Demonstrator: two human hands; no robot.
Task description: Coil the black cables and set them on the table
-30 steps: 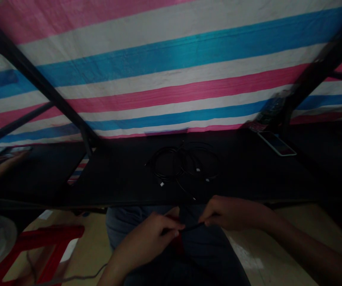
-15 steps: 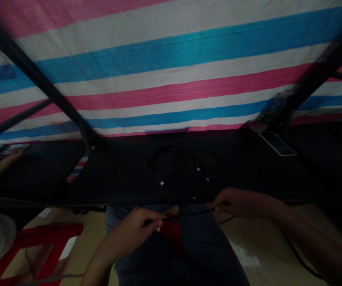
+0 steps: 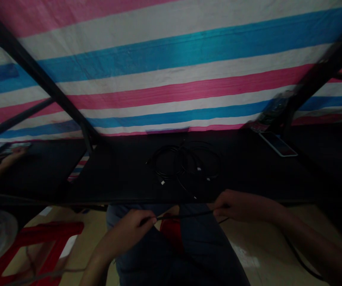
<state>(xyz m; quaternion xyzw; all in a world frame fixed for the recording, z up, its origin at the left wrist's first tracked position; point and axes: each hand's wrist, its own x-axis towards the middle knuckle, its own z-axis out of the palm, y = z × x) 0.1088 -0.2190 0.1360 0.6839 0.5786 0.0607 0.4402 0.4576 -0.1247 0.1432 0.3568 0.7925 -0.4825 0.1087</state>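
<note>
Trousers (image 3: 212, 250): dark blue, denim-like; seams too dim to make out.
Left trouser leg (image 3: 138, 256): greyer blue near the knee, lightly creased, darkening toward the lap.
Right trouser leg: deeper blue, smoother-looking, long outer edge.
Left forearm (image 3: 101, 256): bare as far as visible, slim, tapering to the wrist.
Right forearm (image 3: 304, 242): bare as far as visible, slim, heavily shadowed.
Left hand (image 3: 130, 227): bare, slender.
Right hand (image 3: 239, 204): bare, slender.

Both hands (image 3: 130, 230) hold a cable (image 3: 195, 215) (seemingly black).
</note>
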